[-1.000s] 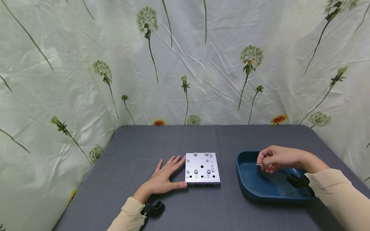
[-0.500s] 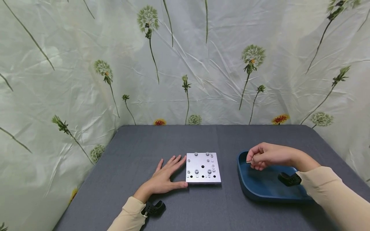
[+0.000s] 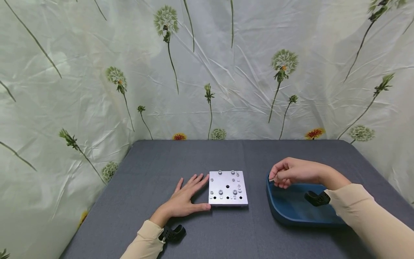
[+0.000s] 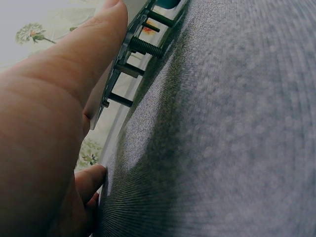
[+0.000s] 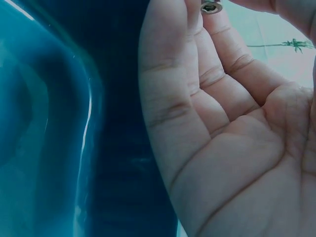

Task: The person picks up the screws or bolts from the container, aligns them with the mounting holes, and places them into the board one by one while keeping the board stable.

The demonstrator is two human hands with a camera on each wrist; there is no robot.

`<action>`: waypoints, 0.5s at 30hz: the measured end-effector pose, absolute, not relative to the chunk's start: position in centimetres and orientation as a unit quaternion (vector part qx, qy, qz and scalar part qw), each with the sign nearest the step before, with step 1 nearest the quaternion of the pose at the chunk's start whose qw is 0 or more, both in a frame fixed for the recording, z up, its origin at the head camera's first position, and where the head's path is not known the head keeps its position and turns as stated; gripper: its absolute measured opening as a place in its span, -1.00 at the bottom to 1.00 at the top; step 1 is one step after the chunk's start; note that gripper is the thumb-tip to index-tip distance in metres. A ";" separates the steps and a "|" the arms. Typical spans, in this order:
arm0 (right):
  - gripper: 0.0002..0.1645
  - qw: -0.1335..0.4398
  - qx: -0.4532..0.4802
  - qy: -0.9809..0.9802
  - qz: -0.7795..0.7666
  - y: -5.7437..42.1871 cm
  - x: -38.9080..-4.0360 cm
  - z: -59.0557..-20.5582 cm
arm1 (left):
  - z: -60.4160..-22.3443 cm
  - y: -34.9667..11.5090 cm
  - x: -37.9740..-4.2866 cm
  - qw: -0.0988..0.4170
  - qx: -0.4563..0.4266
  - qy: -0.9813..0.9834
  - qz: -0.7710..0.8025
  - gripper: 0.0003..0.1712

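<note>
My left hand lies with fingers spread on the table, the thumb and fingertips at the left edge of a square silver metal plate. Several socket-head screws and small holes show on its top. From the left wrist view, threaded screw shanks stick out beneath the plate, close over the cloth. My right hand pinches a small silver screw between thumb and fingertips above the far left rim of a blue tray. The hex socket in the screw's head shows in the right wrist view.
The blue tray with raised rounded walls stands to the right of the plate, partly hidden by my right forearm. Dark grey cloth covers the table. A flowered curtain hangs behind and at both sides.
My right hand has moved left with the screw, from over the tray's inside to its left rim. The left hand and the plate have stayed in place.
</note>
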State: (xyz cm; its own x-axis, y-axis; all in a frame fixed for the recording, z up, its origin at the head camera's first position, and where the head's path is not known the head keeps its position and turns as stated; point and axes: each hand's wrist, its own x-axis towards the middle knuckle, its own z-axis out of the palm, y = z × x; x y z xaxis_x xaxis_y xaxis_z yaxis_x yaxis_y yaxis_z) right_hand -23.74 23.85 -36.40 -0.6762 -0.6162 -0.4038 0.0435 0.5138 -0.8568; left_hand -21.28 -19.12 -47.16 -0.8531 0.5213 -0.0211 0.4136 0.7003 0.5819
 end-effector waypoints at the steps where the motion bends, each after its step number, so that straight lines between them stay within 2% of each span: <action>1: -0.72 0.359 -0.180 0.793 -0.458 23.6 -23.8 -36.4 | -47.2 -19.1 -21.3 0.094 0.254 0.918 0.290 0.17; 15: -0.67 0.364 -0.173 0.790 -0.462 21.1 -25.3 -36.4 | -46.9 -19.3 -21.3 0.097 0.261 0.916 0.290 0.17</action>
State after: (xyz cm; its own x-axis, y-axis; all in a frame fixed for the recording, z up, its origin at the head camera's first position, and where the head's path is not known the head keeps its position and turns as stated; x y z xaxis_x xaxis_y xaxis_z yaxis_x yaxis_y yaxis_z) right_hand -25.25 21.12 -36.38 -0.6748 -0.6099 -0.4154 0.0633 0.5131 -0.8560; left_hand -21.28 -19.25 -46.92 -0.8450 0.5341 -0.0272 0.4212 0.6959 0.5816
